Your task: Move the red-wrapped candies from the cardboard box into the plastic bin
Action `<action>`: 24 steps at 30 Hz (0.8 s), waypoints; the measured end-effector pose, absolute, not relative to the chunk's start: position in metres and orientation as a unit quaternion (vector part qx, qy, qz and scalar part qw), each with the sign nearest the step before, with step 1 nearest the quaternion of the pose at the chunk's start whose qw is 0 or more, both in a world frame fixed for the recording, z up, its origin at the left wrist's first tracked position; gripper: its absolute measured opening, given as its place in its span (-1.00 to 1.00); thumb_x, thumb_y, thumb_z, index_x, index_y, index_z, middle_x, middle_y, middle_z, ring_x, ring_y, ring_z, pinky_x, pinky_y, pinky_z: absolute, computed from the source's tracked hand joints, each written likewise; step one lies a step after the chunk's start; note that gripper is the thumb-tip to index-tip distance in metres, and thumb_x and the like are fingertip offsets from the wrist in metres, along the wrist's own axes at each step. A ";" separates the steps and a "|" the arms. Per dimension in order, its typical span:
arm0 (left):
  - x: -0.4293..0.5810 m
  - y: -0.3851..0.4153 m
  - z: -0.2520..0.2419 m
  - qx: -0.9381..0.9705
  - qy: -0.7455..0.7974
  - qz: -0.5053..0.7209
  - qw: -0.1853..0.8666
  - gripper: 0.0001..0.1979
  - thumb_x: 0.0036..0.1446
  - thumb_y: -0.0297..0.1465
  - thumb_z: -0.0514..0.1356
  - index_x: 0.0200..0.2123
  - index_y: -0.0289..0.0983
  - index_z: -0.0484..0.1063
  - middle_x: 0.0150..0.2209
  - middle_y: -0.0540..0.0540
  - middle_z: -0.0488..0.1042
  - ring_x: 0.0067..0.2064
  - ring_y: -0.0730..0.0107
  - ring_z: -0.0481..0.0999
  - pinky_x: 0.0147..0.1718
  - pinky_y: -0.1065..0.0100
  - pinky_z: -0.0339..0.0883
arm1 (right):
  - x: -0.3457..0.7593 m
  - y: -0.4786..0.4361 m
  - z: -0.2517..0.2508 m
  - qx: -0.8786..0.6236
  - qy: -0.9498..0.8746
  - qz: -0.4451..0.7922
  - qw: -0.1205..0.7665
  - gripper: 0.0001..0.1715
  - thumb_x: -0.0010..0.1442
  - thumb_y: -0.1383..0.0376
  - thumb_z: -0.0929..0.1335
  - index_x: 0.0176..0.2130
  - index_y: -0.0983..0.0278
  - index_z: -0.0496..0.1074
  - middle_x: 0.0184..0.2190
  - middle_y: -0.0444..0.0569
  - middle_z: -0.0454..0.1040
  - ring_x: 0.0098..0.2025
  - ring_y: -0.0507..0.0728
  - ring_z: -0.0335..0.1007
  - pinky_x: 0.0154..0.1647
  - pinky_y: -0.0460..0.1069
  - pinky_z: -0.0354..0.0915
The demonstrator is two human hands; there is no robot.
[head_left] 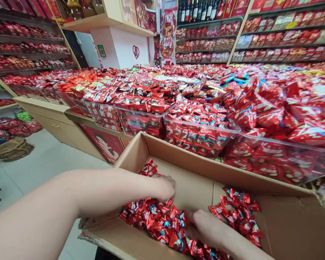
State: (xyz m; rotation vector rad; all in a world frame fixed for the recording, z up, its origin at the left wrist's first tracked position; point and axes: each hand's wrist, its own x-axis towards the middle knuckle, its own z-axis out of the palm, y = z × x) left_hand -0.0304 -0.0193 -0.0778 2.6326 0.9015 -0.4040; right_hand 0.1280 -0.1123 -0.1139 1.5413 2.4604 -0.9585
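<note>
A cardboard box (pixel 178 177) stands before me, holding red-wrapped candies (pixel 157 220) with bits of blue on the wrappers. My left hand (pixel 165 187) reaches in over the left pile, its fingers curled and turned down; whatever they enclose is hidden. Against the right edge of that pile, my right hand (pixel 200 224) is low in the box with bent fingers, and its fingertips are out of sight among the candies. A second pile of the same candies (pixel 241 215) lies to the right of my right hand.
Behind the box stand clear plastic bins, one with small red candies (pixel 197 126), another with larger red packets (pixel 281 151). Packed shelves (pixel 208 43) line the back wall. On the tiled floor (pixel 56 155) at left sits a woven basket (pixel 12 148).
</note>
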 end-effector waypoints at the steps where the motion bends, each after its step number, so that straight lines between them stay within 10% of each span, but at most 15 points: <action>1: -0.028 -0.021 -0.074 0.928 0.301 -0.159 0.149 -0.81 -0.54 -0.52 0.29 -0.81 -0.30 0.27 -0.53 -0.18 0.42 -0.35 0.09 0.38 -0.44 0.26 0.19 | 0.129 -0.110 -0.112 0.508 0.803 -0.310 0.028 -0.85 -0.05 0.31 0.23 -0.47 0.29 0.37 -0.44 0.05 0.47 -0.38 0.17 0.38 -0.43 -0.05 0.17; 11: -0.010 -0.029 -0.015 0.892 0.325 -0.079 0.305 -0.70 -0.21 -0.23 0.15 -0.35 -0.23 0.29 -0.51 0.03 0.37 -0.51 0.44 0.34 -0.65 0.50 0.07 | 0.130 -0.083 -0.077 0.468 0.435 -0.650 -0.412 -0.66 -0.11 0.09 0.34 -0.50 0.33 0.28 -0.63 -0.14 0.35 -0.59 0.00 0.25 -0.55 -0.08 0.20; 17: -0.016 -0.034 0.014 0.811 0.358 0.073 0.458 -0.55 -0.15 -0.28 0.18 -0.16 -0.23 0.14 -0.50 0.10 0.34 -0.51 0.58 0.30 -0.57 0.55 0.13 | 0.131 -0.093 -0.033 0.448 0.349 -0.638 -0.520 -0.77 -0.15 0.21 0.40 -0.49 0.31 0.35 -0.55 -0.13 0.39 -0.51 -0.02 0.25 -0.46 -0.10 0.22; 24: -0.035 -0.025 0.071 0.930 0.245 0.123 0.246 -0.78 0.06 -0.38 0.02 -0.19 -0.27 0.27 -0.35 -0.02 0.38 -0.33 0.52 0.34 -0.33 0.49 0.20 | 0.143 -0.093 -0.002 0.490 0.519 -0.488 -0.502 -0.82 -0.09 0.19 0.36 -0.52 0.27 0.40 -0.56 -0.11 0.39 -0.52 0.03 0.26 -0.48 -0.07 0.24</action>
